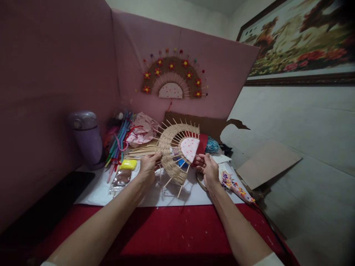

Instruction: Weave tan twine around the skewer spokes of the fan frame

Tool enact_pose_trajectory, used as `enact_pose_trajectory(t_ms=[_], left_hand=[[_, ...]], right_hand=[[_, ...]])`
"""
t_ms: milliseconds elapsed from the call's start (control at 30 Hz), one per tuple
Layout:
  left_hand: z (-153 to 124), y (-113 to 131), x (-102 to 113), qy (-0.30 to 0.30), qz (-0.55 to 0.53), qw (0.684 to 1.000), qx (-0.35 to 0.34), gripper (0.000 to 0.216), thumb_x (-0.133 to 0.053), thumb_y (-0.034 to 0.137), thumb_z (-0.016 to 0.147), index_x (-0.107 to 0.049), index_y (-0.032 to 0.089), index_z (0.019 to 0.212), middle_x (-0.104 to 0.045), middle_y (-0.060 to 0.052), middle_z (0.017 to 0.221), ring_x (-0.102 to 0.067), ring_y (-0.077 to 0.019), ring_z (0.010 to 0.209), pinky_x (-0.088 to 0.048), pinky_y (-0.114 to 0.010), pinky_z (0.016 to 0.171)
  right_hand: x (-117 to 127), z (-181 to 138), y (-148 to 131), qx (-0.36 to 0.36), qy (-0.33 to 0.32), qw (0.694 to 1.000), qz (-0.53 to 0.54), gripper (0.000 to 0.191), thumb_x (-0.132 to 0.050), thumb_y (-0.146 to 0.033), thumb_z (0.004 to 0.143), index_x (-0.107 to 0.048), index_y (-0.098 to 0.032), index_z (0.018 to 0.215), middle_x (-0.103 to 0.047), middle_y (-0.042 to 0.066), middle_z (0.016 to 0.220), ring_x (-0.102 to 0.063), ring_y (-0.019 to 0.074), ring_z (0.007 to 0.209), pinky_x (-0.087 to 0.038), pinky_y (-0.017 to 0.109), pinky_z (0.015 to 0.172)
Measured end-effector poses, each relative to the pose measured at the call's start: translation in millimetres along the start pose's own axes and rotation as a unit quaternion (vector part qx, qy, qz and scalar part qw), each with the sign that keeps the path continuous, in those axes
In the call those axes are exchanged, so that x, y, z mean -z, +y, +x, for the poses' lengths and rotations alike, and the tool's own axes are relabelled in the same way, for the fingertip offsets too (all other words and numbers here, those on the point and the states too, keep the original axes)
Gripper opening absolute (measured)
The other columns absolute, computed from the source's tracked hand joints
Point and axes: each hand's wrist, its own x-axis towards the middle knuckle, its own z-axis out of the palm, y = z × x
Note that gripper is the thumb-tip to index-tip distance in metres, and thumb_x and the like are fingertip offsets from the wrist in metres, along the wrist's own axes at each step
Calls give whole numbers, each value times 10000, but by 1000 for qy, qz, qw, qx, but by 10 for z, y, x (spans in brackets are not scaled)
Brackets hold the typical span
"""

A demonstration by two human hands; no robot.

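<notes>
Between my two hands is a half-round fan [167,147], tilted, with twine woven around thin wooden sticks and a pink dotted cloth half-circle [189,148] at its centre. My left hand [149,168] pinches its woven outer band at the left side. At the right, my right hand [207,168] has its fingers curled at the straight edge of the cloth centre. Stick tips poke out past the band all around. Behind it on the pink board hangs a similar finished-looking fan [172,64] with red flowers and coloured beads.
A purple bottle [87,140], pipe cleaners [119,138], pink cloth [142,129] and thin sticks [138,150] lie left. Yellow clay [128,164] and a brown packet [122,178] sit nearer. Right are blue yarn [212,145], a tape roll [200,181] and a flower-patterned glue gun [237,188].
</notes>
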Motion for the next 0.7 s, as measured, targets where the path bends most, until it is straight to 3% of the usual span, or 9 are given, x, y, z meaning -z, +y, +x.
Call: enact_pose_trajectory(t_ms=[167,333,433,533,700], left_hand=[[-96,55,55,79,-5,997,-19,164,-719,195,581,-611,115,675,-639,-18,599,-580,-119,494,-471,-248,504],[-181,27,170,141,-13,989,-29,90,-666,135,634,-580,133,660,-609,11,593,-557,-90,480,-485,-231,505],[-209,2,209,141,-13,990,-26,77,-656,123,649,-580,133,654,-614,2,613,-560,-92,484,-481,-225,489],[-233,12,222,128,-9,992,-16,60,-641,101,662,-590,131,653,-615,-3,624,-562,-95,488,-487,-233,490],[-272,56,217,115,13,993,21,51,-606,69,690,-613,118,678,-613,-17,637,-570,-104,505,-486,-231,475]], right_hand=[[-35,27,-144,39,36,999,-1,299,-699,-402,653,-631,-126,745,-660,7,586,-577,75,462,-429,152,423],[65,77,-614,67,55,996,7,191,-671,-319,696,-628,-140,748,-655,-9,586,-565,61,463,-459,160,471],[311,114,-880,91,59,993,-51,175,-664,-313,701,-632,-143,730,-651,-3,585,-556,66,457,-434,156,429],[648,105,-1002,88,30,967,-236,148,-669,-289,679,-643,-143,682,-636,-6,545,-533,69,439,-408,158,410],[1135,-55,-994,39,-11,940,-338,153,-763,-120,455,-647,-156,548,-610,-32,479,-510,91,446,-364,173,404]])
